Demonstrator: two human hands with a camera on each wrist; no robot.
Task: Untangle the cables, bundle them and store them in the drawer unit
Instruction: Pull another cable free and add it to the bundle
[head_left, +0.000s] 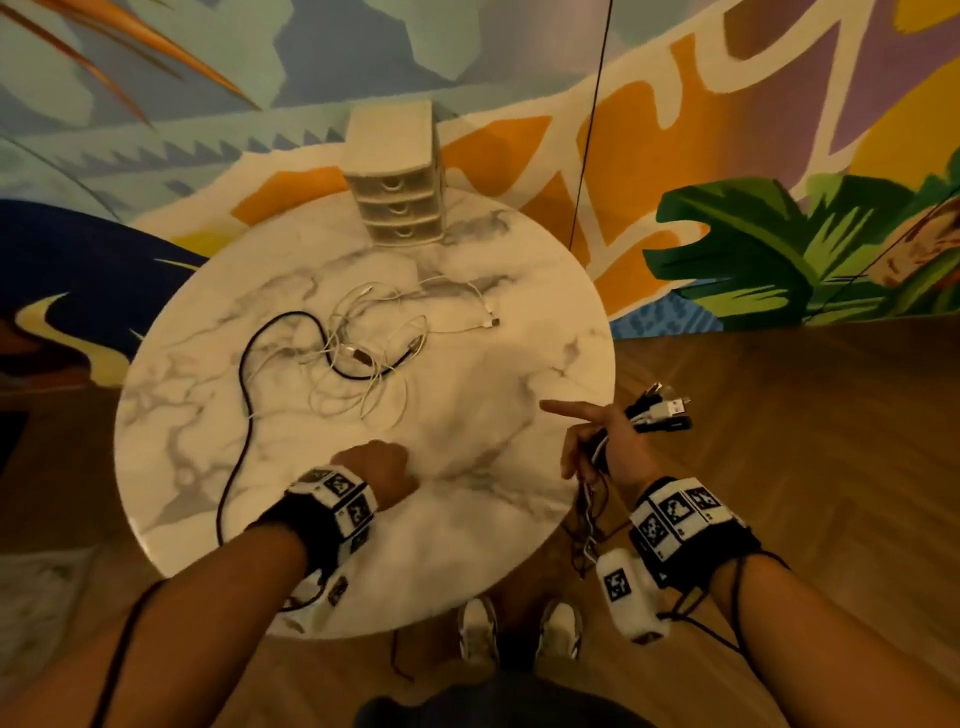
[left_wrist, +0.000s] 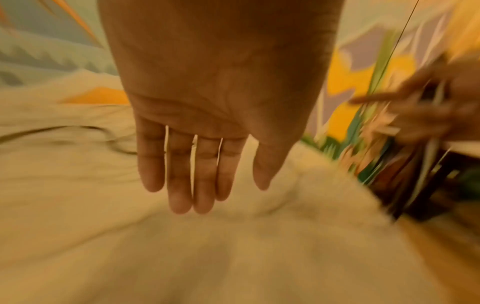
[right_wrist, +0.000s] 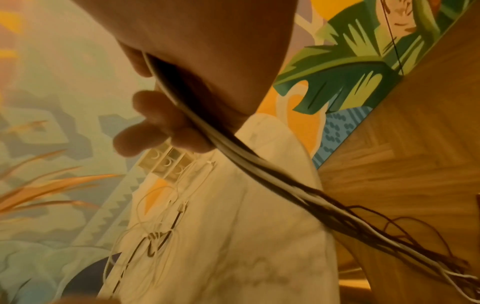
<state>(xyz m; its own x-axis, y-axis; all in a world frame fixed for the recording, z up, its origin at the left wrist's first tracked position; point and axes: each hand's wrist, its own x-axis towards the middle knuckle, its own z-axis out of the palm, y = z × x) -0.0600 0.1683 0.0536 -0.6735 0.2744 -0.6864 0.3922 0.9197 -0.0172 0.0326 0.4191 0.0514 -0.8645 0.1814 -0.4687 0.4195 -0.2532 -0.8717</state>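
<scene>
A big round marble table (head_left: 467, 493) stood under both arms. At its far edge, well beyond the held cables, stood the little drawer unit (head_left: 397, 208). All three of its drawers looked closed, and no cable could be seen inside it.

The job looked only partly done. The right hand (head_left: 605, 449) held a bunch of cables (head_left: 657, 413), black ones and white ones, with their plugs sticking out past the hand on the side away from the table. The long tails of that bunch hung down below the grip toward the wooden floor. They hung loose, not wound up yet.

To the left of the grip and farther away, a tangled pile of cables (head_left: 363, 353) was lying on the table. A long black cable (head_left: 244, 395) ran out of the pile toward the near edge. So that pile was yet to be pulled apart, and all the cables were yet to be wound up and put in a drawer.

The right hand was just off the table's right edge. Its fingers were curled round the bunch, and one finger pointed out straight over the table. The left hand (left_wrist: 207, 144) hung palm down over the table, left of the grip. Its fingers were straight, close together, and held nothing. The left wrist picture was blurry.
</scene>
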